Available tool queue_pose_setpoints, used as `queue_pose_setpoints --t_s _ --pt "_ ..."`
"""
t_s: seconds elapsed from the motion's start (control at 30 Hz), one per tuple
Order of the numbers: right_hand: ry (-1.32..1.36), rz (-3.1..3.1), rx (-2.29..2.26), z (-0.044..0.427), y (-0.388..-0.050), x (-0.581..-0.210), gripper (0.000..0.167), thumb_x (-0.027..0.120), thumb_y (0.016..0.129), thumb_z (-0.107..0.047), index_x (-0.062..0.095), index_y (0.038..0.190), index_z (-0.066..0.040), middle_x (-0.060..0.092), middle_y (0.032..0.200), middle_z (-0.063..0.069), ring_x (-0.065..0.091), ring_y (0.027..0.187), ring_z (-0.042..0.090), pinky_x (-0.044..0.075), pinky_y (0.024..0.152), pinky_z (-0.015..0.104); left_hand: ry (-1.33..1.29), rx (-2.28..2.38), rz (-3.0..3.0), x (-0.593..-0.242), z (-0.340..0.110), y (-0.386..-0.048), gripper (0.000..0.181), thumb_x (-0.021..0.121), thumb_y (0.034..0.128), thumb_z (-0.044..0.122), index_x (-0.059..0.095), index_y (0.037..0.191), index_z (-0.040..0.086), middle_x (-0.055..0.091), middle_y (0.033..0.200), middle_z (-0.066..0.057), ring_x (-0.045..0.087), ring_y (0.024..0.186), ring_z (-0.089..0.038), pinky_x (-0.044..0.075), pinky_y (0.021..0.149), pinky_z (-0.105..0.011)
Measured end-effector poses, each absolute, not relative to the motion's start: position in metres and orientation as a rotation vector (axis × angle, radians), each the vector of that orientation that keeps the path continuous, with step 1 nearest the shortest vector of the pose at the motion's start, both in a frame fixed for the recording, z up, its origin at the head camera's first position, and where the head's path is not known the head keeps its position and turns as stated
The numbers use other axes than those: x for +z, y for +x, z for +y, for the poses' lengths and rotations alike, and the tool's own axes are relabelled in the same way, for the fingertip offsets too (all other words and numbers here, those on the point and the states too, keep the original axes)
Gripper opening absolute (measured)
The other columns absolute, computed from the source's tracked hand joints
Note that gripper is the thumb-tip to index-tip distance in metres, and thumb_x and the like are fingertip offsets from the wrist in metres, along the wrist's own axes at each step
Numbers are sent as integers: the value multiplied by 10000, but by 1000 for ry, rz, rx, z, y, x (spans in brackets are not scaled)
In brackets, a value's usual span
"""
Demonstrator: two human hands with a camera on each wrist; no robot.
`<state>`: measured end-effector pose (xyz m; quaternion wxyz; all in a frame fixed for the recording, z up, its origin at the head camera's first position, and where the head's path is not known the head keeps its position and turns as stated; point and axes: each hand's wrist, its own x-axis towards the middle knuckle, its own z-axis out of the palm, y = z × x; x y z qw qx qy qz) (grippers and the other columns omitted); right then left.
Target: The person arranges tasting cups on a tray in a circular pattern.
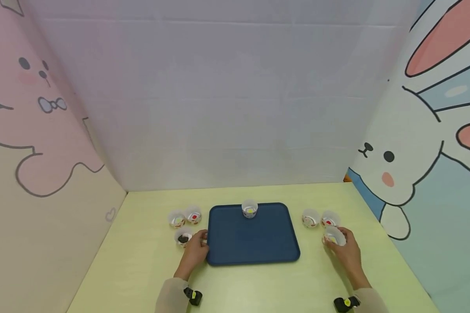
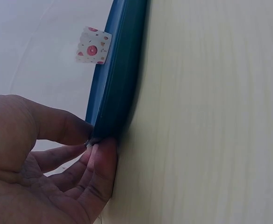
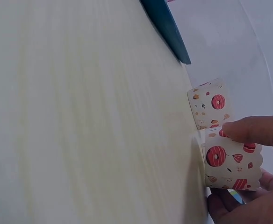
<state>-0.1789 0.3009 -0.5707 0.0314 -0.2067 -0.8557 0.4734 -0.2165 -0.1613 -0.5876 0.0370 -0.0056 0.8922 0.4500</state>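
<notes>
A dark blue tray [image 1: 254, 241] lies in the middle of the table. At its left edge my left hand [image 1: 197, 248] pinches the rim; in the left wrist view the thumb [image 2: 64, 128] and fingers meet at the tray [image 2: 115, 88]. My right hand [image 1: 346, 250] grips a white paper cup [image 1: 334, 235] on the table right of the tray. In the right wrist view this cup [image 3: 232, 161] shows a printed doughnut pattern, with the thumb on one side and fingers on the other. Something small and yellow shows inside it.
On the tray's far edge stands a paper cup [image 1: 250, 209] with something yellow inside. Left of the tray are a cup [image 1: 176, 218], a cup with red inside [image 1: 193, 214] and one with dark contents [image 1: 183, 237]. Two more cups, one [image 1: 310, 218] beside another [image 1: 330, 218], stand right.
</notes>
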Motion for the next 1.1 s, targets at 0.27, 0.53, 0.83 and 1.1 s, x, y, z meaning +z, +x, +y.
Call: queue_pose_setpoints --t_s 0.27,0.53,0.83,1.1 --pt "-653 -2605 1428 300 -178 -566 719 692 879 -167 305 1460 7 380 1472 290 399 1298 447 336 1044 601 0 1385 2740 -589 -161 -221 525 550 820 -54 534 1344 -17 631 1149 -161 597 882 -175 481 718 -327" --pt "-659 -2579 1436 298 -175 -562 702 688 871 -143 321 1449 11 394 1458 292 406 1277 445 339 1024 593 -5 1372 2753 -589 -160 -219 517 546 820 -51 545 1335 -12 635 1138 -155 573 846 -154 455 708 -303" --pt "-646 -2590 1412 293 -171 -560 714 721 856 -183 349 1442 -15 448 1420 285 468 1219 415 402 941 514 6 1388 2753 -588 -161 -217 523 557 815 -49 544 1336 -13 639 1141 -161 596 855 -165 474 702 -314" --pt "-642 -2616 1390 289 -173 -557 725 750 848 -232 374 1443 -57 506 1381 265 521 1169 359 415 800 315 0 1384 2756 -591 -162 -216 515 552 821 -50 546 1335 -10 638 1139 -158 574 831 -150 454 688 -300"
